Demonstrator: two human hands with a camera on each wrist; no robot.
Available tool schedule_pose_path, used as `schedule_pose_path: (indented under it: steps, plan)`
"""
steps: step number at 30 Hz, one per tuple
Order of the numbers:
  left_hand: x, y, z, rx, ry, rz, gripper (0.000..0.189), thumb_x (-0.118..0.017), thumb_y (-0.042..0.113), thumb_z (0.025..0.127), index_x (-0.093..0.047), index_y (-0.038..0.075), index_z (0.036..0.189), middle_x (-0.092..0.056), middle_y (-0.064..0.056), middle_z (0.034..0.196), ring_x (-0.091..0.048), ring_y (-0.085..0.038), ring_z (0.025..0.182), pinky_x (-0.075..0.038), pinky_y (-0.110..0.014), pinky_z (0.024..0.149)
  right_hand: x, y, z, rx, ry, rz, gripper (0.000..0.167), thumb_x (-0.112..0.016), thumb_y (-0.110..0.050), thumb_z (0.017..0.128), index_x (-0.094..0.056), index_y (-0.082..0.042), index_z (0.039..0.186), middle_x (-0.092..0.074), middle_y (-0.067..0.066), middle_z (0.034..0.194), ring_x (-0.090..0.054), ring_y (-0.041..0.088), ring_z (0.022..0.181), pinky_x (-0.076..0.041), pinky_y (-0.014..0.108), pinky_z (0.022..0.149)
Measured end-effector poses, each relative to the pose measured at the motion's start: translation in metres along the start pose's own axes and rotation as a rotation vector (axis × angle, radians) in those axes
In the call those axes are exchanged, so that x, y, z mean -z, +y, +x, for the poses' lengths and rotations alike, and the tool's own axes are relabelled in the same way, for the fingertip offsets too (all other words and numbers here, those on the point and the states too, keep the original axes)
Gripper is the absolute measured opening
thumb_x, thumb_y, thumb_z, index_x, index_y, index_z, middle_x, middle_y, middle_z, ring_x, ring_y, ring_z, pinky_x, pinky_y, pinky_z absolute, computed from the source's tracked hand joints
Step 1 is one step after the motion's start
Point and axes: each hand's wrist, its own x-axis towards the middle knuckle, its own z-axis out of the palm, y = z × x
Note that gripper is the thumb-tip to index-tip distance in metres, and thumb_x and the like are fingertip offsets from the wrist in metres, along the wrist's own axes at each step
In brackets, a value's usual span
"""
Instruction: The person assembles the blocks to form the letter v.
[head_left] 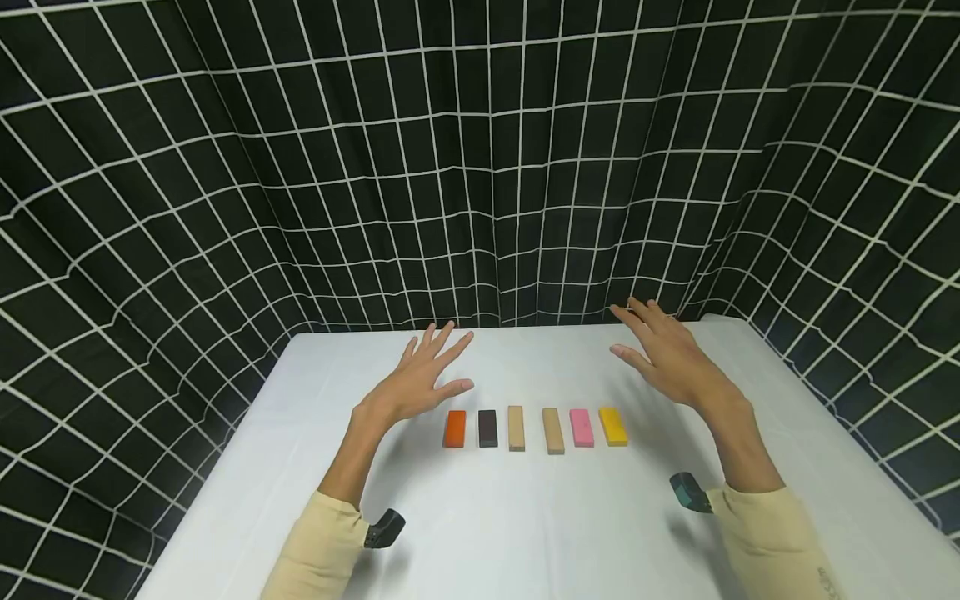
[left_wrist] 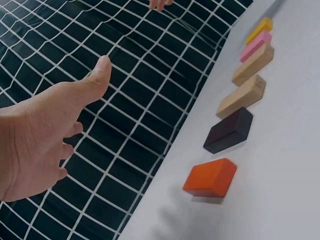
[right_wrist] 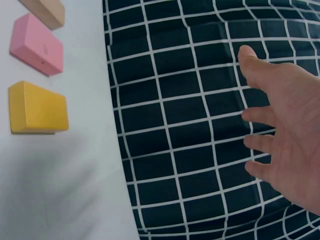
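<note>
Several small rectangular blocks lie in a row on the white table: an orange block (head_left: 454,429), a dark block (head_left: 487,428), two plain wooden blocks (head_left: 516,428) (head_left: 553,431), a pink block (head_left: 581,427) and a yellow block (head_left: 612,427). My left hand (head_left: 417,379), fingers spread, hovers above the table, nearest the orange block (left_wrist: 210,178). On the other side my right hand (head_left: 671,350) is raised too, its fingers extended, nearest the yellow block (right_wrist: 38,108). Neither hand touches anything.
The white table (head_left: 480,525) reaches back to a black curtain with a white grid (head_left: 465,167), which also hangs along both sides. Dark wrist devices (head_left: 386,529) (head_left: 690,492) sit at the cuffs of cream sleeves (head_left: 318,542).
</note>
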Motion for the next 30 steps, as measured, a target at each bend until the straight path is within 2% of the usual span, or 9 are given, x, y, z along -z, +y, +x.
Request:
schedule_pose_path:
  steps: [6, 15, 23, 27, 30]
  plan:
    - [-0.009, 0.003, -0.005, -0.055, 0.026, -0.004, 0.075, -0.050, 0.062, 0.104, -0.015, 0.041, 0.167, -0.009, -0.004, 0.179, -0.003, -0.036, 0.166, -0.004, -0.061, 0.135, -0.008, -0.011, 0.001, 0.036, -0.032, 0.011, 0.069, -0.053, -0.048, 0.107, -0.031, -0.017, 0.165, -0.023, 0.024, 0.172, -0.019, 0.051, 0.159, -0.016, 0.076, 0.126]
    - [-0.010, 0.009, -0.008, -0.108, 0.054, 0.022, 0.073, -0.048, 0.062, 0.104, -0.017, 0.041, 0.167, -0.011, 0.002, 0.179, -0.011, -0.033, 0.166, -0.008, -0.057, 0.136, -0.017, -0.016, 0.008, 0.083, -0.062, -0.020, 0.067, -0.053, -0.050, 0.107, -0.034, -0.020, 0.164, -0.027, 0.021, 0.172, -0.025, 0.049, 0.158, -0.021, 0.074, 0.126]
    - [-0.018, 0.011, -0.004, -0.157, 0.033, 0.010, 0.071, -0.051, 0.059, 0.105, -0.022, 0.038, 0.167, -0.018, 0.000, 0.178, -0.013, -0.030, 0.166, -0.013, -0.059, 0.135, -0.022, -0.018, 0.007, 0.143, -0.078, -0.029, 0.065, -0.052, -0.049, 0.108, -0.033, -0.022, 0.164, -0.029, 0.019, 0.171, -0.028, 0.046, 0.157, -0.025, 0.073, 0.125]
    - [-0.026, 0.013, 0.000, -0.197, 0.012, 0.032, 0.070, -0.051, 0.058, 0.105, -0.025, 0.037, 0.167, -0.024, -0.001, 0.176, -0.021, -0.030, 0.165, -0.019, -0.058, 0.134, -0.031, -0.018, 0.005, 0.189, -0.068, -0.003, 0.062, -0.060, -0.039, 0.106, -0.040, -0.019, 0.161, -0.037, 0.018, 0.168, -0.037, 0.044, 0.154, -0.032, 0.070, 0.124]
    - [-0.031, 0.014, 0.003, -0.248, -0.002, 0.065, 0.069, -0.053, 0.057, 0.104, -0.032, 0.033, 0.165, -0.034, -0.002, 0.172, -0.030, -0.028, 0.162, -0.026, -0.058, 0.132, -0.040, -0.022, 0.004, 0.229, -0.111, 0.001, 0.059, -0.065, -0.034, 0.104, -0.047, -0.018, 0.158, -0.046, 0.015, 0.164, -0.046, 0.041, 0.150, -0.037, 0.067, 0.122]
